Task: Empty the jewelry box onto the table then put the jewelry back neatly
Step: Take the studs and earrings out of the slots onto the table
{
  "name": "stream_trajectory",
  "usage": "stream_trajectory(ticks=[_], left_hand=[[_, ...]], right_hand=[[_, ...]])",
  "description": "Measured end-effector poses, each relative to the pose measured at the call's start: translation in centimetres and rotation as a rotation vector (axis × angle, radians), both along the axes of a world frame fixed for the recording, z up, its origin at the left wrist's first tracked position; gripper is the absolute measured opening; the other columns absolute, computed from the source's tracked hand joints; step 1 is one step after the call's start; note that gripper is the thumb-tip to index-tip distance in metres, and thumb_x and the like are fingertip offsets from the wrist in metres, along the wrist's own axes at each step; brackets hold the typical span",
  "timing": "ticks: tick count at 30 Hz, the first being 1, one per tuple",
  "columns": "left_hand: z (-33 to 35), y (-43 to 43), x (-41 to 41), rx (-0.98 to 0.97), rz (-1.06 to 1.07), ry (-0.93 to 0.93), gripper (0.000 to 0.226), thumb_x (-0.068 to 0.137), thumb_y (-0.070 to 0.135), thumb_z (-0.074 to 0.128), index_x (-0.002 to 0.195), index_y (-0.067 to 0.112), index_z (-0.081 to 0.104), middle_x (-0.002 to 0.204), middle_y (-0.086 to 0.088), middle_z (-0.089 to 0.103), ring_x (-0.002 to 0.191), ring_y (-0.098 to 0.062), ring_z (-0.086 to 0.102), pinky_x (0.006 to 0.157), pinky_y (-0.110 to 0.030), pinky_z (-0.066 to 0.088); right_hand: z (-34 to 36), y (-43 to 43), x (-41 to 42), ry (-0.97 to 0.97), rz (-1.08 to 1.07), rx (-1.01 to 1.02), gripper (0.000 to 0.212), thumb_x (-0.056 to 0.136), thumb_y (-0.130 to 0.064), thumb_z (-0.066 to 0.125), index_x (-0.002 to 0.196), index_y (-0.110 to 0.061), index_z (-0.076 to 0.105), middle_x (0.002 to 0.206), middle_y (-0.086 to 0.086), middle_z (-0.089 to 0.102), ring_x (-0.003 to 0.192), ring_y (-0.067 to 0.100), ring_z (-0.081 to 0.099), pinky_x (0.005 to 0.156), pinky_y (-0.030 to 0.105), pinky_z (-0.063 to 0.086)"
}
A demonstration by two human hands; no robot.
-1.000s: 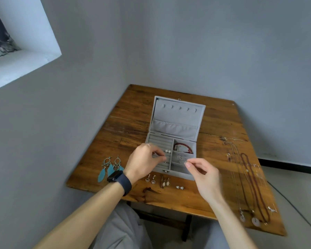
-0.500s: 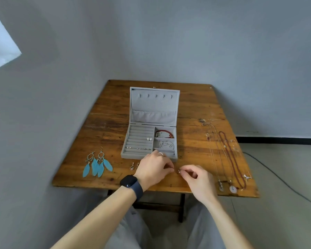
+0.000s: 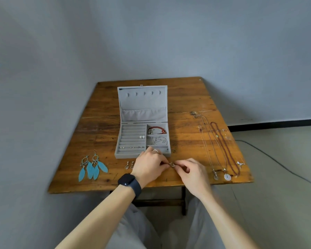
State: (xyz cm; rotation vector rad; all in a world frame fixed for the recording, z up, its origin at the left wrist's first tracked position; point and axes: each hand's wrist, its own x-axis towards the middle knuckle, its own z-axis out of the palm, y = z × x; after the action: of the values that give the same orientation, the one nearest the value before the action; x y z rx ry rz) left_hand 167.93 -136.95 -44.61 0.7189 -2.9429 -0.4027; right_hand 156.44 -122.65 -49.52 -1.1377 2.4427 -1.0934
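Both my hands meet just in front of the grey velvet-lined jewelry box [image 3: 143, 103], which stands open on the worn wooden table [image 3: 187, 105]. My left hand [image 3: 148, 163] has its fingers curled in, and my right hand [image 3: 192, 172] pinches with thumb and forefinger. Both are closed on the same small silvery earring piece [image 3: 171, 164], held just above the wood (it is too small to tell whether it is one earring or a pair).

I judge this to be the putting-back half. Inside the box a red beaded bracelet [image 3: 157, 130] lies in the far right compartment, a thin silver chain [image 3: 158, 140] in the one nearer me, and two pearl studs [image 3: 141, 136] on the ribbed rolls at the left.

To do this step well I should hold the piece lightly and turn its parts to face the same way. Then I should press it into a free slot of the rolls rather than drop it in.

Waiting outside are the blue feather drop earrings [image 3: 92, 167] left of the box, a small pair of dangling silver earrings [image 3: 129, 165] in front of it, and the long necklaces [image 3: 221, 150] laid out to its right.
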Motion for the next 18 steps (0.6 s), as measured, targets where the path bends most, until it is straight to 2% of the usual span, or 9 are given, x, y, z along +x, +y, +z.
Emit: stream_trajectory(ticks=[6, 18], left_hand=[[-0.25, 0.34, -0.24, -0.017, 0.021, 0.006, 0.033, 0.094, 0.053, 0.057, 0.121, 0.036, 0.067, 0.116, 0.010, 0.063, 0.111, -0.014, 0.045, 0.090, -0.030, 0.043], [-0.72, 0.23, -0.12, -0.043, 0.006, -0.003, 0.028, 0.098, 0.046, 0.054, 0.121, 0.038, 0.067, 0.115, 0.009, 0.064, 0.111, -0.016, 0.044, 0.092, -0.031, 0.041]], right_hand=[[0.18, 0.07, 0.06, -0.012, 0.001, 0.023, 0.024, 0.091, -0.037, 0.067, 0.114, -0.030, 0.072, 0.103, -0.015, 0.061, 0.081, -0.004, 0.053, 0.066, 0.007, 0.039], [0.22, -0.03, 0.10, 0.007, -0.002, 0.021, 0.022, 0.090, -0.035, 0.069, 0.111, -0.029, 0.073, 0.098, -0.015, 0.060, 0.078, -0.008, 0.051, 0.063, 0.003, 0.036]])
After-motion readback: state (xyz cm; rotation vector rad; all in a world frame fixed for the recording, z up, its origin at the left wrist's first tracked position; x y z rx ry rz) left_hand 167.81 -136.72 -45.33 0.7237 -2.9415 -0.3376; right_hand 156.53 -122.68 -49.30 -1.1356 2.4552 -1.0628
